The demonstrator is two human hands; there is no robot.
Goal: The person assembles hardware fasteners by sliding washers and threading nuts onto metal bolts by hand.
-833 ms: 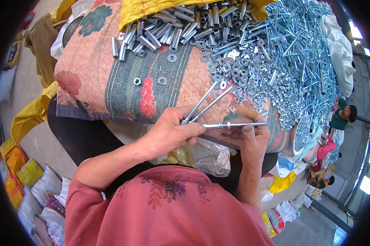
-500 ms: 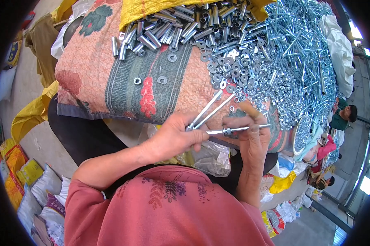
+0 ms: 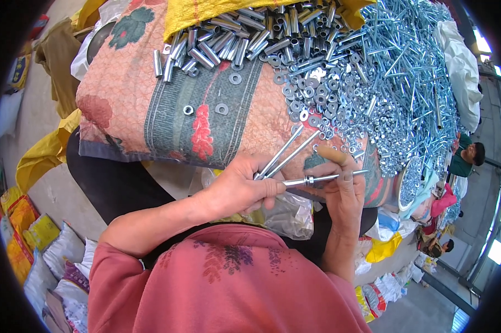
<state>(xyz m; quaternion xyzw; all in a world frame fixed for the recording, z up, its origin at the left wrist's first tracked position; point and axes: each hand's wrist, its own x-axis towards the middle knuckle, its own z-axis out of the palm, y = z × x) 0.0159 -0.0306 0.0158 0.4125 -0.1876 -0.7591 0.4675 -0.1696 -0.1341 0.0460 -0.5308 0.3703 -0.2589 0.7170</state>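
Note:
My left hand (image 3: 253, 183) is closed round three slim metal bolts. Two of these bolts (image 3: 291, 154) slant up and to the right, side by side. The third bolt (image 3: 292, 182) points right and carries a nut-like ring (image 3: 310, 180) partway along, with a thicker sleeve-like section on the left-hand side of it. My right hand (image 3: 343, 180) pinches this third bolt near its thin end, which sticks out past the thumb. A tan cover sits on one right fingertip. Loose nuts and washers (image 3: 325, 111) lie on the patterned cloth just beyond my hands.
Metal sleeves (image 3: 228, 44) spill from a yellow sack (image 3: 206, 10) at the far side. Long bolts (image 3: 405, 61) are heaped at the far right, beside a small container of shiny parts (image 3: 409, 183). A nut (image 3: 188, 110) lies apart on the quilted cloth (image 3: 117, 122). Other people sit farther right.
The blurred fingers of my right hand have moved off the ring toward the bolt's thin end and are now sharp. My left hand keeps its hold on the bolts.

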